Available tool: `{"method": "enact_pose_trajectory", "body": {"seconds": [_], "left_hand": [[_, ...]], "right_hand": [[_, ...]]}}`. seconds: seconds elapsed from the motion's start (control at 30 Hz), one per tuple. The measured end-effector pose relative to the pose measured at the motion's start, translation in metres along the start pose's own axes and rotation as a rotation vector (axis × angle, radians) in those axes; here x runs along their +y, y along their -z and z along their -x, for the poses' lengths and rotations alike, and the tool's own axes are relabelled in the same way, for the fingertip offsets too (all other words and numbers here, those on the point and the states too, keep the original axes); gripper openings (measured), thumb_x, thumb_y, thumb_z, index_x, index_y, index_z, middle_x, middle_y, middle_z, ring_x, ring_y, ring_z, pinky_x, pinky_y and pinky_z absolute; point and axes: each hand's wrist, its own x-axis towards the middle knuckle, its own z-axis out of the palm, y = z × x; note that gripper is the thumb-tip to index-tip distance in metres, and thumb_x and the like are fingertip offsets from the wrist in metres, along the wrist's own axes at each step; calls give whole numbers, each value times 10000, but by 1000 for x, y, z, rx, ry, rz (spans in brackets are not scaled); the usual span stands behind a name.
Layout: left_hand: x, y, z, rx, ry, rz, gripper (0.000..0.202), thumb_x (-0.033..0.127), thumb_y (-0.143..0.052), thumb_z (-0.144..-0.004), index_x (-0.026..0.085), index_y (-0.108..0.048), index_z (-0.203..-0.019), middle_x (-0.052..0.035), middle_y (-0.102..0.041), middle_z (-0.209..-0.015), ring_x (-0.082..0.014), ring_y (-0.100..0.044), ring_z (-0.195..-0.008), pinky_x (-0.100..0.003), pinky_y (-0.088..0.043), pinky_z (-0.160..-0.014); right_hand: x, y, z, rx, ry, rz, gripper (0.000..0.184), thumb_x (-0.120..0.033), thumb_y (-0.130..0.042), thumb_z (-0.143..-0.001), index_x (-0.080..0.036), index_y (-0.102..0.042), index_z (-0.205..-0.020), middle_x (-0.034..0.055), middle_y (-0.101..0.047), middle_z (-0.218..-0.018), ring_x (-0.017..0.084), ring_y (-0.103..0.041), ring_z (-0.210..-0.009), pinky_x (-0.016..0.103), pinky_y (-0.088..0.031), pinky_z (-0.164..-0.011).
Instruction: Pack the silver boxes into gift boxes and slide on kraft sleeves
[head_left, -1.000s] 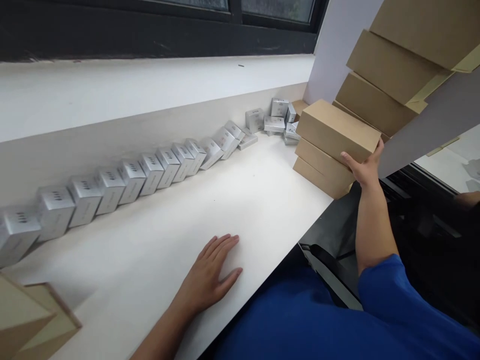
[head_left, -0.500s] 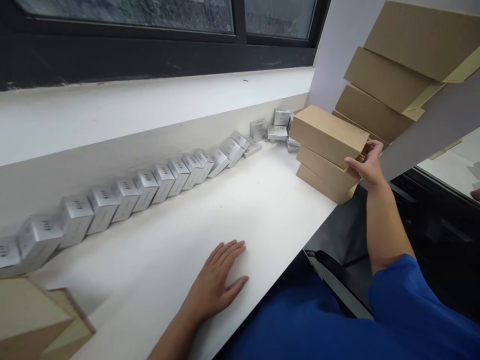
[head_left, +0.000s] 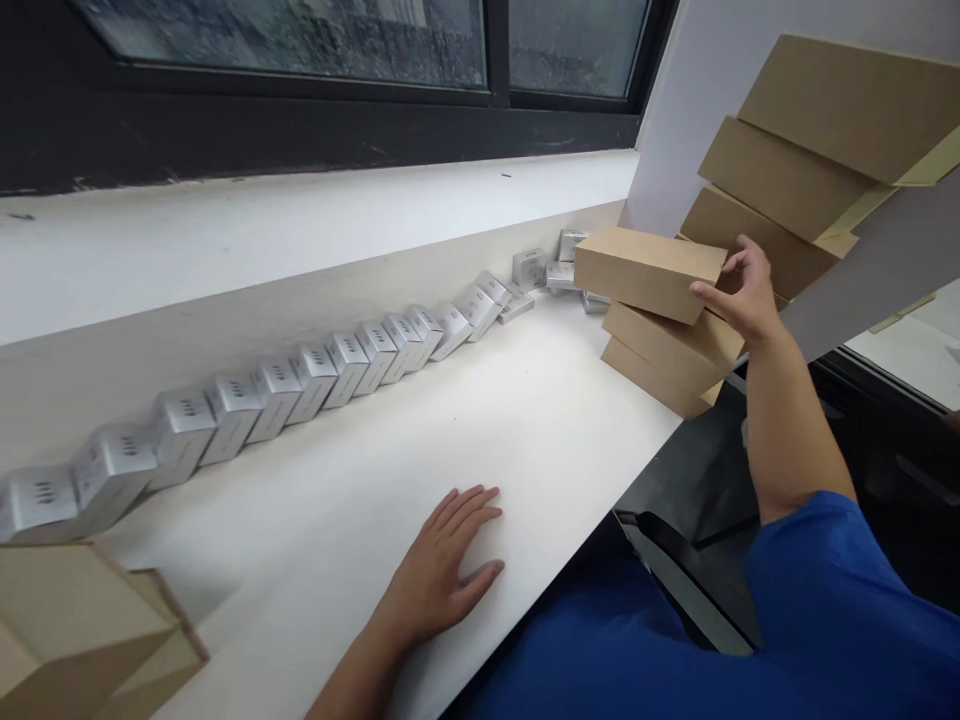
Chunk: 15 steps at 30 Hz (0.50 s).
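Observation:
My right hand (head_left: 744, 292) grips the near end of a brown cardboard box (head_left: 646, 268), thumb on its side and fingers behind the edge. That box is turned and shifted left over two more brown boxes (head_left: 667, 350) stacked under it at the table's right edge. My left hand (head_left: 442, 570) lies flat on the white table (head_left: 540, 430), fingers spread, holding nothing. A row of small silver boxes (head_left: 315, 375) leans along the wall beyond it.
A taller stack of brown boxes (head_left: 840, 130) rises behind my right hand. Several silver boxes (head_left: 559, 275) sit in the far corner. Open brown cardboard (head_left: 82, 620) stands at the lower left. A dark-framed window (head_left: 315, 50) is above the sill, and a chair (head_left: 690, 580) is beside the table.
My right hand has turned the top box and slid it left, lifting it partly off the boxes below. The left hand stays flat. The view has shifted slightly.

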Motion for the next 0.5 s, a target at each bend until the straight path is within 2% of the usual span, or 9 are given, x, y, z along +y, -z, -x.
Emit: {"method": "enact_pose_trajectory", "body": {"seconds": [0.07,0.13,0.23,0.3,0.33,0.4,0.47,0.5], "left_hand": [[0,0,0,-7,4,7,445,354,-657,-994,259,-603,-1425,-112,-637,-1583,-334,-619,-1466,-622,-488,-1255],[-1,0,-1,-11,1,9,453,357,-660,-992,261,-597,-1430,-111,-640,-1580,-337,-622,-1462,-628,-494,-1249],[0,1,-2,-10,5,8,454,354,-655,-997,263,-583,-1436,-108,-644,-1576,-335,-621,-1465,-633,-500,-1244],[0,1,-1,-13,11,16,460,349,-648,-1000,264,-571,-1445,-105,-642,-1578,-330,-614,-1473,-632,-497,-1248],[1,1,0,-12,14,22,463,347,-646,-1002,267,-565,-1451,-104,-641,-1579,-329,-611,-1477,-631,-492,-1253],[1,0,3,-7,19,41,482,343,-645,-1004,276,-546,-1471,-103,-642,-1577,-329,-605,-1483,-634,-474,-1268],[-1,0,7,8,58,73,543,352,-650,-1009,282,-499,-1526,-118,-641,-1574,-339,-598,-1489,-631,-480,-1262],[-2,1,9,24,102,102,579,367,-650,-1017,285,-466,-1560,-129,-640,-1570,-341,-604,-1481,-616,-504,-1243]], "right_hand": [[-24,5,-20,-84,19,93,571,-593,-929,-731,-286,-539,-1012,174,-498,-1576,419,-333,-1544,712,-236,-1318],[-49,-4,-46,-263,-52,167,662,-577,-962,-701,-243,-579,-1125,194,-576,-1473,427,-461,-1445,724,-319,-1278],[-71,-38,-88,-594,-331,328,848,-628,-901,-739,-135,-535,-1323,221,-595,-1433,390,-577,-1367,645,-453,-1209],[-70,-60,-113,-686,-490,372,848,-690,-783,-807,-86,-525,-1342,252,-569,-1458,366,-602,-1367,589,-491,-1185],[-67,-67,-123,-699,-539,372,860,-681,-818,-761,-101,-538,-1331,248,-579,-1450,375,-614,-1360,594,-502,-1174],[-62,-74,-135,-674,-514,350,959,-570,-986,-535,-171,-570,-1301,211,-629,-1398,434,-622,-1337,673,-500,-1168],[-69,-72,-132,-654,-356,353,1140,-379,-1065,-305,-226,-571,-1321,180,-653,-1373,511,-588,-1346,777,-455,-1175],[-79,-70,-123,-668,-249,362,1216,-343,-1066,-263,-230,-555,-1361,178,-641,-1393,539,-561,-1368,801,-425,-1187]]}}
